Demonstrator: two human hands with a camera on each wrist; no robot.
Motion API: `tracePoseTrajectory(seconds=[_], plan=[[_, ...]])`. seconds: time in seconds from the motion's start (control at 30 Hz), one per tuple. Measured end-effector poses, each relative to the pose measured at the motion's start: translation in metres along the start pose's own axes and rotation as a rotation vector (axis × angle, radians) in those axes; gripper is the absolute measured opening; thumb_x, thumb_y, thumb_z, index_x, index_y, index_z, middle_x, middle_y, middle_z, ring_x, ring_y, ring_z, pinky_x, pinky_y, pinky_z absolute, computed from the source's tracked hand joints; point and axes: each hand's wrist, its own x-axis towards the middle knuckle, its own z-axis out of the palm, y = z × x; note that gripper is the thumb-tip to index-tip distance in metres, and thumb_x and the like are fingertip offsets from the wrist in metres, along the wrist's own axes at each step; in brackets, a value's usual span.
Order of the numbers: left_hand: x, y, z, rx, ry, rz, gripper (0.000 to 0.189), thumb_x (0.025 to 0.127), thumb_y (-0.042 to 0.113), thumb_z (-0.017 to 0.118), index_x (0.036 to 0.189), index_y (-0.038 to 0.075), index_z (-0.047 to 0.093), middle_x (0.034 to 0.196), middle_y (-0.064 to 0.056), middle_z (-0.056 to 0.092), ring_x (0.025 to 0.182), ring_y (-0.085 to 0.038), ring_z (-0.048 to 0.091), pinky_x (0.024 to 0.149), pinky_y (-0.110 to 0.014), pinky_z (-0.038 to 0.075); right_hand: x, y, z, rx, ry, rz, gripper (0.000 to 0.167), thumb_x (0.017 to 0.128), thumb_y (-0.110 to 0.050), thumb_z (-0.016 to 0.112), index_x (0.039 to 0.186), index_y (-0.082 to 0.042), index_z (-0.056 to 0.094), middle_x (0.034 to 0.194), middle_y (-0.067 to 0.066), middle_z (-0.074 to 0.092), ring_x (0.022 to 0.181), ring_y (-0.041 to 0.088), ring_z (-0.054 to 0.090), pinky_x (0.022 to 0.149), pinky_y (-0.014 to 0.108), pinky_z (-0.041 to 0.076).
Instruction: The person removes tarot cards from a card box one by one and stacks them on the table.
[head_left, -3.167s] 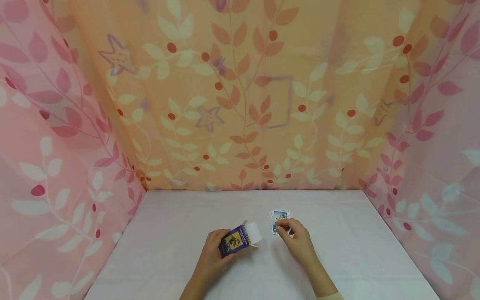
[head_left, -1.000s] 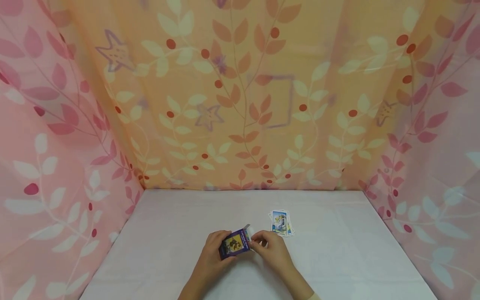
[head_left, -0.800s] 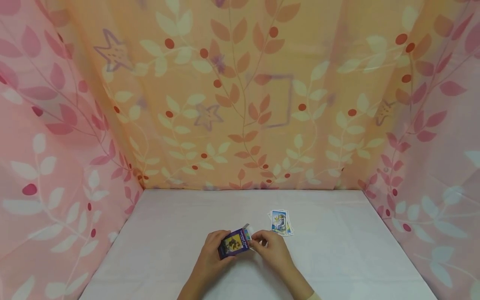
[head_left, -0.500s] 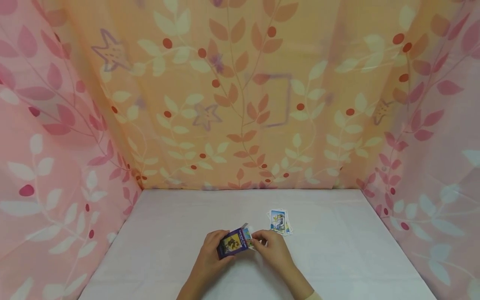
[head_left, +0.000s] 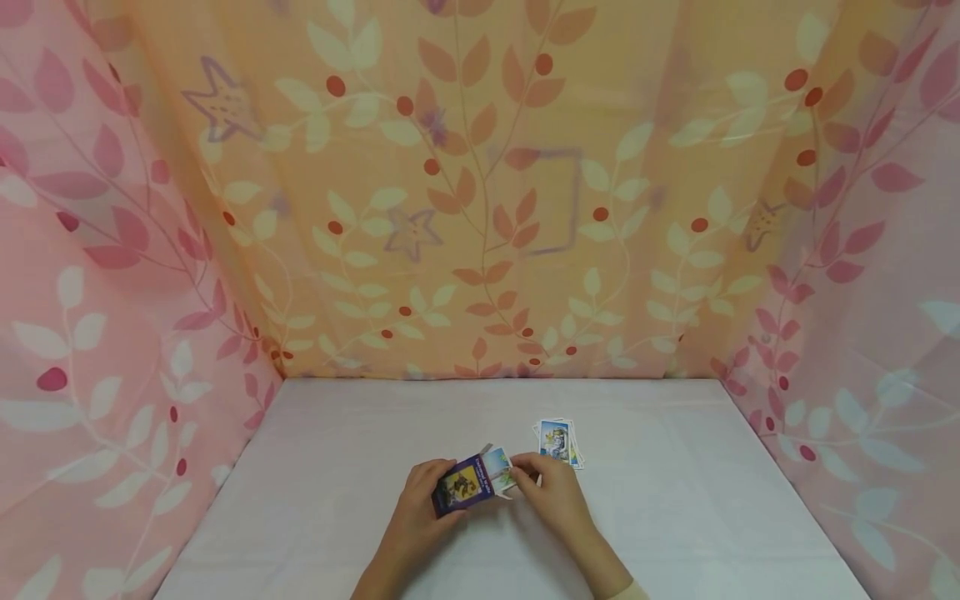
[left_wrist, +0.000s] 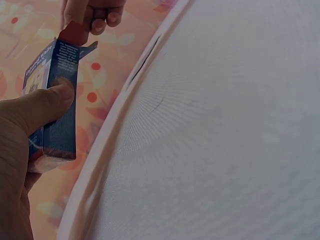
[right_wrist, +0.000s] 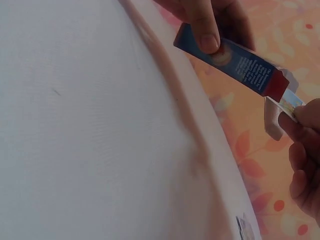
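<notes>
My left hand (head_left: 417, 507) grips a dark purple card box (head_left: 462, 485) with a yellow picture on its front, its open end turned right. From that end a picture card (head_left: 497, 463) sticks partway out, and my right hand (head_left: 557, 490) pinches its outer edge between thumb and fingers. The right wrist view shows the card (right_wrist: 291, 102) between the box flaps and the fingertips. In the left wrist view the thumb lies along the side of the box (left_wrist: 62, 117). Just beyond my right hand, a small loose pile of cards (head_left: 555, 438) lies face up.
A white-covered table (head_left: 337, 433) spreads under both hands. An orange leaf-patterned curtain (head_left: 480, 208) closes off the back, with pink patterned curtains (head_left: 135, 317) at both sides.
My right hand has come from the card pile to the box's mouth. Since then a card has slid partly out to the right in its pinch. The left hand keeps its grip.
</notes>
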Motion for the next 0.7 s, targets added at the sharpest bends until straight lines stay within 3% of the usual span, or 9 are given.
tracePoseTrajectory(seconds=[0.27,0.53,0.7], plan=[[0.000,0.000,0.000,0.023,-0.002,0.006,0.084,0.066,0.025,0.097,0.140,0.020,0.058,0.135,0.004,0.058,0.126,-0.016,0.053,0.107,-0.044,0.050,-0.002,-0.004,-0.002,0.016,-0.011,0.054,0.008,0.092,-0.017,0.077,0.100,-0.019,0.078,0.076,-0.014,0.068,0.067,0.000,0.055,0.057,0.019,0.046],[0.000,-0.002,0.001,0.019,0.006,0.019,0.085,0.065,0.026,0.098,0.140,0.022,0.058,0.135,0.006,0.058,0.127,-0.014,0.053,0.108,-0.041,0.048,0.001,-0.005,-0.007,-0.057,0.020,0.071,0.007,0.091,-0.019,0.077,0.098,-0.021,0.078,0.077,-0.017,0.069,0.066,-0.001,0.055,0.058,0.020,0.046],[0.000,-0.003,0.002,0.005,0.011,0.012,0.087,0.065,0.025,0.098,0.141,0.023,0.057,0.136,0.009,0.057,0.128,-0.013,0.052,0.109,-0.041,0.047,0.001,-0.006,-0.013,-0.023,0.032,0.080,0.008,0.091,-0.018,0.078,0.098,-0.022,0.078,0.077,-0.019,0.070,0.066,0.000,0.057,0.058,0.020,0.046]])
